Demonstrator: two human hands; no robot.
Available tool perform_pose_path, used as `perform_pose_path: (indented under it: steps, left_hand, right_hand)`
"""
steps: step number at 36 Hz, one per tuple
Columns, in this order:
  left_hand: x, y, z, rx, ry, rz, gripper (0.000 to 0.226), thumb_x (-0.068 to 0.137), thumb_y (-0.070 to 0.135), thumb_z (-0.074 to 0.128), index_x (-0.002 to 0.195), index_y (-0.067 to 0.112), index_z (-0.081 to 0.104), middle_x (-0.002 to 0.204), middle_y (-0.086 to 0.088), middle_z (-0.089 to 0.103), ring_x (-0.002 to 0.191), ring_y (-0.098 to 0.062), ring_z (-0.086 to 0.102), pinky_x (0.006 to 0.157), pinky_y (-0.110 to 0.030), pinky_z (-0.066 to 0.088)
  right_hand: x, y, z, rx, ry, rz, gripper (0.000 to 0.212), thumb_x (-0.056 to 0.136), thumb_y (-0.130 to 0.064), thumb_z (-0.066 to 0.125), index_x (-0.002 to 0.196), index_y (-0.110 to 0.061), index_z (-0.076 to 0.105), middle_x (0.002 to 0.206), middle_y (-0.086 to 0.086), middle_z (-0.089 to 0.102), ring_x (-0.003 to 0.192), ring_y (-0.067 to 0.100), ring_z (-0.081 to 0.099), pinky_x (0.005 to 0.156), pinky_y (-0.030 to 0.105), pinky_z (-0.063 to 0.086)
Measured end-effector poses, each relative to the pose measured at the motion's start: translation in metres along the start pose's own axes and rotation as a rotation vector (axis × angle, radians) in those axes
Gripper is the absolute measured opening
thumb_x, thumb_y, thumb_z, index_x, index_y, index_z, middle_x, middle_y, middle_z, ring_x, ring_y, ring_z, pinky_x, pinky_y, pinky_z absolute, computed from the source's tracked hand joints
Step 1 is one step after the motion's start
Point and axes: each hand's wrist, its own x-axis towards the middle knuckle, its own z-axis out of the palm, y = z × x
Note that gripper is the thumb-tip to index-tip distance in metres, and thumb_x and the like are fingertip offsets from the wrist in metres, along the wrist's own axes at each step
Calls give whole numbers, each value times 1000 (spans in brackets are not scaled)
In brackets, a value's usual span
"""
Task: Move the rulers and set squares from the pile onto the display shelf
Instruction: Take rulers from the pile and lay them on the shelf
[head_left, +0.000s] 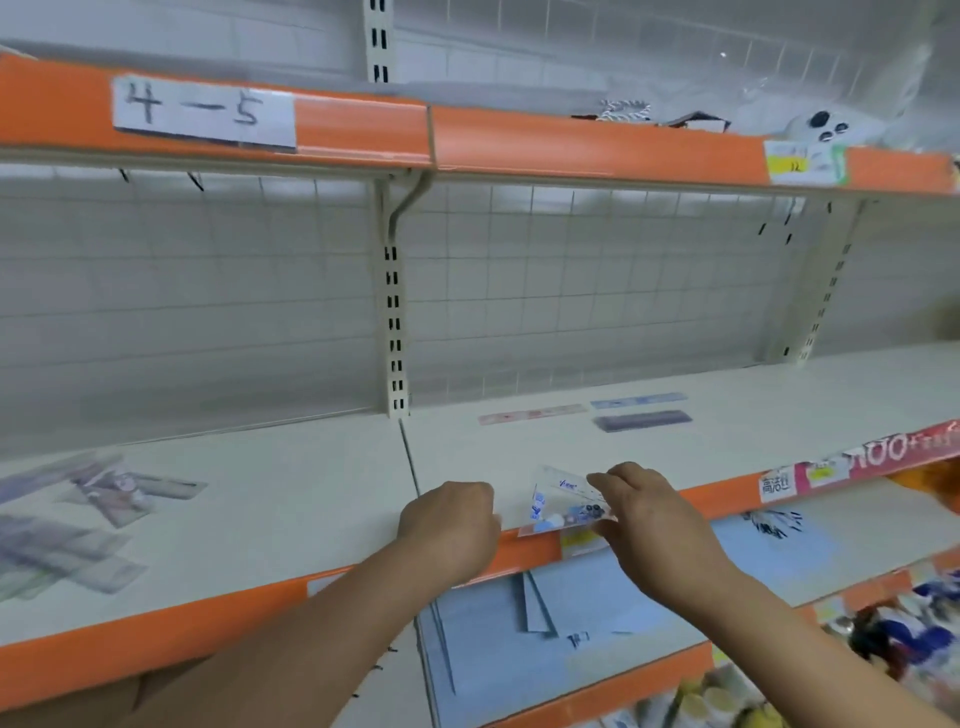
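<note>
Clear plastic, printed in blue — a set square (563, 501) lies near the front edge of the white shelf (322, 499), just right of the seam between two shelf panels. The right hand (647, 512) is on its right end, fingers (605, 480) curled over the top edge and the thumb under the lower edge, pinching it. The left hand (449, 522) sits just left of the set square, its fingers folded into a loose fist; whether it touches the plastic I cannot tell.

Further back on the same panel lie three rulers, flat and apart — a pink ruler (532, 414), a blue ruler (639, 400) and a purple ruler (643, 420). On the left panel the pile (78, 525) of rulers and set squares is spread out, blurred. An orange strip runs along the shelf front, and a paper label (203, 113) reading "4-5" is stuck on the shelf above.
</note>
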Motion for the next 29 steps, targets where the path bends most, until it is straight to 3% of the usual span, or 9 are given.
perform_pose_path:
  steps: [7, 13, 16, 24, 29]
  left_hand:
    - [45, 25, 7, -7, 5, 47, 24, 98, 31, 39, 100, 15, 57, 105, -4, 63, 94, -24, 59, 72, -29, 43]
    - [96, 42, 7, -7, 7, 84, 28, 98, 35, 38, 107, 17, 56, 115, -4, 61, 105, -25, 57, 83, -32, 46]
    - [122, 50, 5, -1, 10, 97, 28, 99, 36, 36, 109, 17, 55, 116, -2, 60, 107, -23, 56, 85, -31, 45]
    - [170, 65, 8, -4, 24, 130, 26, 98, 31, 37, 108, 15, 56, 116, -3, 60, 108, -23, 54, 86, -29, 43]
    - [194, 78, 8, -3, 32, 116, 26, 97, 31, 38, 109, 16, 56, 114, -1, 58, 105, -22, 54, 84, -30, 45]
  right_hand:
    - [24, 36, 7, -11, -13, 15, 41, 94, -24, 50, 135, -19, 44, 127, 0, 47, 117, 21, 45, 87, 29, 44]
    - [63, 72, 11, -40, 11, 35, 46, 91, -25, 56, 136, -20, 45, 125, -1, 51, 116, 21, 48, 89, 30, 45]
    - [84, 90, 11, -13, 57, 35, 51, 86, -21, 64, 134, -19, 50, 120, 1, 57, 110, 25, 55, 82, 33, 49]
    - [128, 116, 18, -43, 20, 65, 44, 95, -28, 50, 137, -22, 41, 130, -3, 46, 121, 19, 43, 88, 28, 43]
    - [146, 139, 26, -15, 26, 46, 43, 94, -28, 50, 136, -24, 43, 127, -4, 47, 119, 18, 45, 87, 31, 46]
